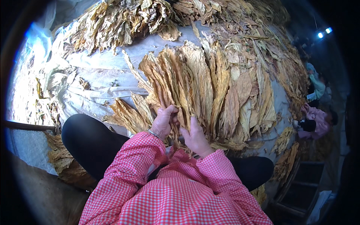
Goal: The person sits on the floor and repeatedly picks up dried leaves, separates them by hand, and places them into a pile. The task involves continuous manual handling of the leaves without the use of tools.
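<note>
My left hand [164, 121], with a bracelet at the wrist, grips the stem ends of a bunch of dried, yellow-brown tobacco leaves [166, 76]. The blades fan out away from me over the sheet. Just right of it, my right hand [196, 136] has its thumb and fingers around a leaf stem of the same bunch; its fingertips are partly hidden. More dried leaves [219, 81] lie fanned beside the bunch on the right, and a few shorter leaves [129, 115] lie left of my left hand.
A pale cloth sheet [104, 73] lies under the leaves. A large leaf heap [126, 22] is at the far side, another [281, 62] at the right. Two people [317, 121] [317, 84] are at the right edge. A dark framed crate [303, 182] stands lower right.
</note>
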Demonstrator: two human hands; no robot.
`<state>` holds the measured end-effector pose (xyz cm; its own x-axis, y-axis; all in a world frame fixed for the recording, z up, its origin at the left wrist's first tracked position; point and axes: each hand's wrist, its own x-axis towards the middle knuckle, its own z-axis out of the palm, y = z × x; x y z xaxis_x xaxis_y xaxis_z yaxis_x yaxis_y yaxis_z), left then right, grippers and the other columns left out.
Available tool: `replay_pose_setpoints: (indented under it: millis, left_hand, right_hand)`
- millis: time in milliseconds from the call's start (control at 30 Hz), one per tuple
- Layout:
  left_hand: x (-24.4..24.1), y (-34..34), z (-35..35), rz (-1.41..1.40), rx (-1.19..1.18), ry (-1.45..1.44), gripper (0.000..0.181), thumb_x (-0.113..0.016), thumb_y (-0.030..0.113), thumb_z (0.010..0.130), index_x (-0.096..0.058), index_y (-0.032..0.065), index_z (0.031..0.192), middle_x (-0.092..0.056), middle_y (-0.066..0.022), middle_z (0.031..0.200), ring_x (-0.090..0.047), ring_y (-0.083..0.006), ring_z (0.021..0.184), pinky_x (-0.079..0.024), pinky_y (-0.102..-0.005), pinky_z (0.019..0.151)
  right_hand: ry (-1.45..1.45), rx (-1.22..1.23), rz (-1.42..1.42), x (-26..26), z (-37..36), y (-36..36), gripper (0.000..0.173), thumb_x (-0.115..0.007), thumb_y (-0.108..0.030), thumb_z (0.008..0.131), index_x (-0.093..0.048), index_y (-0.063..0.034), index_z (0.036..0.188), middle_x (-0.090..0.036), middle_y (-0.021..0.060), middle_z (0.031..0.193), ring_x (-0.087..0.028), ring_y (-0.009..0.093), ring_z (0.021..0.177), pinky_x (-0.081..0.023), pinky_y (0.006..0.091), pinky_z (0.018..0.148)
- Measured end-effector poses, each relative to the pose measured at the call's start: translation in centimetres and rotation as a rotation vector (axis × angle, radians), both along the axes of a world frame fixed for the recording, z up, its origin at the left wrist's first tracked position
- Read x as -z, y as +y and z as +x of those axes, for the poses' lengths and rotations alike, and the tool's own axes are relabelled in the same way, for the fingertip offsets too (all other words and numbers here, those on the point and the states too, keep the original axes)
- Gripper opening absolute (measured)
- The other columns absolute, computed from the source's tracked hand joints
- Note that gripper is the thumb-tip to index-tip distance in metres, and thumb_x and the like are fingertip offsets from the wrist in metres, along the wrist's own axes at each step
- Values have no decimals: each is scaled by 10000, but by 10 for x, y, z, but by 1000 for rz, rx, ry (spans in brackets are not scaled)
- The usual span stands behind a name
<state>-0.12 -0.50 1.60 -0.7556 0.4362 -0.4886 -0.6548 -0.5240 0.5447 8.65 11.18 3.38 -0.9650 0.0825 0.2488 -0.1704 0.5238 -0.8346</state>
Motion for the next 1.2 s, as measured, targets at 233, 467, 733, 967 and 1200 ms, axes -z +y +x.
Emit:
replay_pose_setpoints:
  millis: [233,467,733,967,1200]
  left_hand:
    - [11,-4,5,88,82,117,327,-683,332,823,-569,68,978,-584,-5,773,-552,-92,625,-474,-248,532]
    - [-4,5,2,-95,-212,149,194,-584,43,758,-557,7,946,-605,-59,776,-590,-162,635,-527,-289,599]
    - [-12,3,-2,80,-35,-84,125,-560,170,861,-556,48,835,-544,-27,678,-529,-145,581,-465,-293,550]
    - [-9,-7,-16,-199,-153,-82,156,-481,193,904,-464,132,761,-338,60,561,-307,-65,425,-261,-234,378]
    - [-10,-9,-17,-169,-218,-146,96,-483,171,887,-467,114,811,-329,60,556,-289,-66,414,-230,-242,367]
  right_hand:
    - [-218,84,66,-30,-3,-1,170,-527,-86,894,-487,20,1020,-536,147,766,-563,249,650,-475,341,575]
    - [-209,33,-61,4,10,-32,386,-544,-147,898,-376,59,1179,-552,214,862,-566,357,730,-467,430,688]
    - [-279,-34,196,15,15,-19,179,-520,-80,873,-396,32,937,-554,243,700,-582,421,653,-459,466,566]
    - [47,-127,194,12,-2,-11,211,-500,-161,904,-477,42,956,-547,192,766,-562,325,740,-444,415,650]
    - [-521,504,758,58,-20,86,287,-592,-260,868,-522,-6,984,-504,109,957,-461,231,923,-415,356,789]
